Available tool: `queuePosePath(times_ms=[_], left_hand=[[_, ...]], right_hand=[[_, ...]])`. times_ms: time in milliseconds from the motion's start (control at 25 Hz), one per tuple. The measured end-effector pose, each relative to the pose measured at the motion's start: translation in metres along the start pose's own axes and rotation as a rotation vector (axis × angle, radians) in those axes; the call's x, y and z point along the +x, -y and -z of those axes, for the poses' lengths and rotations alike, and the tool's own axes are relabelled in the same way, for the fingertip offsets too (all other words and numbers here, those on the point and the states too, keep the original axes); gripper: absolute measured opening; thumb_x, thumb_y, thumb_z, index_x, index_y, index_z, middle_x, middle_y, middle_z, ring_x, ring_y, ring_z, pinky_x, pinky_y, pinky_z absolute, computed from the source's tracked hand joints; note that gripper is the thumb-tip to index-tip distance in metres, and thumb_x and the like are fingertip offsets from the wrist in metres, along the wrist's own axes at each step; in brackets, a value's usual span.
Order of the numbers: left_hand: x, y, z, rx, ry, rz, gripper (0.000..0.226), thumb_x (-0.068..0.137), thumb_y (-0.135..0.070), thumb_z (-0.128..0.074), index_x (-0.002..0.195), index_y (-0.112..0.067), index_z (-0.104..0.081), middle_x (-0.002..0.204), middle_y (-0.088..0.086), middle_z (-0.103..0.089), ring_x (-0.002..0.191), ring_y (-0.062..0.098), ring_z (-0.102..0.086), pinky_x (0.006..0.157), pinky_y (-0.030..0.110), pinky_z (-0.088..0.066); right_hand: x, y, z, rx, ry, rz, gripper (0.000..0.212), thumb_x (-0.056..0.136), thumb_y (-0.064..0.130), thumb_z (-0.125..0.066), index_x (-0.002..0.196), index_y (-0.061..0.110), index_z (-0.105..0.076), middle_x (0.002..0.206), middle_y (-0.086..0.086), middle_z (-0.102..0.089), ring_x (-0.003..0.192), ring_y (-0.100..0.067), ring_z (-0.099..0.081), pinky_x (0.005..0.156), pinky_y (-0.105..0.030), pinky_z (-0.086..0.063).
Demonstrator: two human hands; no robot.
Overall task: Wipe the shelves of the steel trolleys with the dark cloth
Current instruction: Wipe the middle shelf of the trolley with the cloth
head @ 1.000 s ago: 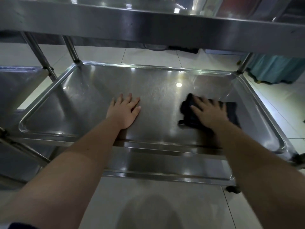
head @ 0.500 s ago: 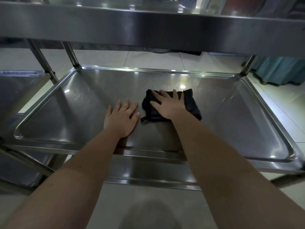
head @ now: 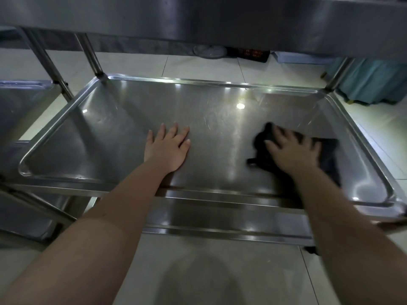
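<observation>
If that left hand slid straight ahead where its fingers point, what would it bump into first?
Probably only the far rim of the steel shelf; the left hand lies flat, with bare steel ahead. The dark cloth sits off to its right.

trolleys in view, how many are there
2. The front trolley is straight ahead. The left hand lies flat on its shelf and the right hand presses the dark cloth there. The second trolley is at the left edge, partly cut off. Others may be out of frame.

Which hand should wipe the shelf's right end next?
Right. The right hand presses the dark cloth flat on the shelf near its right end; the left hand rests bare at mid-shelf.
</observation>
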State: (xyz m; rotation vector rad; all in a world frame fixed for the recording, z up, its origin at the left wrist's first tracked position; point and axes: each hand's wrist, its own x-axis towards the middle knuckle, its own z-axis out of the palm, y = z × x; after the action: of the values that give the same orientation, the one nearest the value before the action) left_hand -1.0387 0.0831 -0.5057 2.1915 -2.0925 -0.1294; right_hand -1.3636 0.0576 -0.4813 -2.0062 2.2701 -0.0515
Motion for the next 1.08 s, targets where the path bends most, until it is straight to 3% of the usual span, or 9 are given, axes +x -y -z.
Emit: queuePosePath(times_ms=[120, 200, 320, 440, 520, 640, 760, 960, 1080], left_hand=[[0.003, 0.005, 0.008, -0.176, -0.017, 0.015, 0.046, 0.105, -0.038, -0.027, 0.151, -0.039, -0.028, 0.162, -0.008, -0.02, 0.15, 0.023, -0.011, 0.119, 0.049, -0.002], [0.004, 0.006, 0.017, -0.46, -0.056, 0.081, 0.044, 0.105, -0.025, -0.031, 0.149, -0.032, -0.038, 0.159, -0.003, -0.028, 0.149, 0.024, -0.016, 0.121, 0.044, -0.003], [-0.001, -0.003, 0.032, -0.747, -0.233, 0.139, 0.043, 0.101, -0.015, -0.037, 0.141, -0.021, -0.051, 0.148, 0.011, -0.046, 0.137, 0.033, -0.038, 0.119, 0.045, -0.021], [-0.014, -0.049, 0.031, -0.435, -0.196, -0.107, 0.043, 0.099, -0.016, -0.042, 0.142, -0.015, -0.048, 0.149, 0.015, -0.042, 0.135, 0.037, -0.036, 0.114, 0.044, -0.025], [-0.026, -0.087, 0.018, -0.218, -0.056, -0.203, 0.047, 0.103, -0.03, -0.032, 0.15, -0.024, -0.034, 0.159, 0.007, -0.027, 0.146, 0.031, -0.019, 0.118, 0.05, -0.005], [-0.029, -0.088, 0.005, -0.043, 0.067, -0.15, 0.063, 0.093, -0.069, -0.004, 0.152, -0.046, -0.008, 0.164, -0.009, -0.003, 0.15, 0.023, 0.005, 0.106, 0.062, 0.024], [-0.012, -0.028, 0.01, 0.022, 0.015, -0.081, 0.085, 0.074, -0.088, 0.003, 0.15, -0.051, -0.011, 0.164, -0.011, -0.005, 0.15, 0.024, 0.0, 0.108, 0.066, 0.017], [0.04, 0.063, 0.032, 0.033, 0.064, 0.248, 0.077, 0.082, -0.084, -0.011, 0.15, -0.049, -0.013, 0.164, -0.009, -0.005, 0.15, 0.027, -0.003, 0.111, 0.068, 0.008], [0.04, 0.049, 0.033, 0.03, 0.109, 0.258, 0.075, 0.085, -0.082, -0.011, 0.152, -0.05, -0.007, 0.164, -0.007, -0.002, 0.15, 0.031, 0.001, 0.11, 0.071, 0.008]], right_hand=[[-0.043, 0.131, -0.021, -0.018, 0.021, 0.246, 0.063, 0.095, 0.068, -0.019, 0.152, 0.048, 0.0, 0.164, 0.011, -0.004, 0.146, -0.045, 0.0, 0.113, -0.063, 0.007], [-0.069, 0.189, -0.027, -0.022, 0.103, 0.369, 0.063, 0.095, 0.067, -0.015, 0.152, 0.047, 0.003, 0.164, 0.011, 0.0, 0.146, -0.045, 0.01, 0.111, -0.063, 0.015], [-0.056, 0.179, -0.01, 0.102, 0.101, 0.412, 0.059, 0.099, 0.059, -0.019, 0.154, 0.041, -0.007, 0.163, 0.01, -0.007, 0.149, -0.037, 0.004, 0.114, -0.059, 0.008], [-0.025, 0.114, 0.009, 0.223, -0.048, 0.237, 0.05, 0.104, 0.041, -0.026, 0.153, 0.035, -0.02, 0.163, 0.006, -0.016, 0.15, -0.026, -0.004, 0.116, -0.057, -0.002], [-0.024, 0.087, 0.006, 0.3, 0.035, 0.148, 0.049, 0.105, 0.039, -0.023, 0.154, 0.032, -0.022, 0.163, 0.004, -0.017, 0.15, -0.024, -0.004, 0.118, -0.053, -0.002], [-0.037, 0.082, -0.013, 0.309, 0.049, 0.164, 0.051, 0.105, 0.044, -0.016, 0.155, 0.035, -0.016, 0.162, 0.006, -0.017, 0.15, -0.018, -0.005, 0.119, -0.046, 0.004], [-0.038, 0.079, -0.02, 0.184, 0.023, 0.239, 0.053, 0.103, 0.05, -0.013, 0.154, 0.041, -0.011, 0.163, 0.01, -0.008, 0.151, -0.022, 0.0, 0.119, -0.05, 0.006], [-0.038, 0.085, -0.026, 0.004, 0.01, 0.269, 0.053, 0.1, 0.055, -0.012, 0.153, 0.046, -0.005, 0.164, 0.01, 0.002, 0.15, -0.028, 0.005, 0.117, -0.055, 0.006], [-0.036, 0.089, -0.024, -0.021, 0.041, 0.255, 0.053, 0.102, 0.052, -0.012, 0.153, 0.045, -0.002, 0.164, 0.01, 0.006, 0.15, -0.029, 0.008, 0.116, -0.057, 0.008]])
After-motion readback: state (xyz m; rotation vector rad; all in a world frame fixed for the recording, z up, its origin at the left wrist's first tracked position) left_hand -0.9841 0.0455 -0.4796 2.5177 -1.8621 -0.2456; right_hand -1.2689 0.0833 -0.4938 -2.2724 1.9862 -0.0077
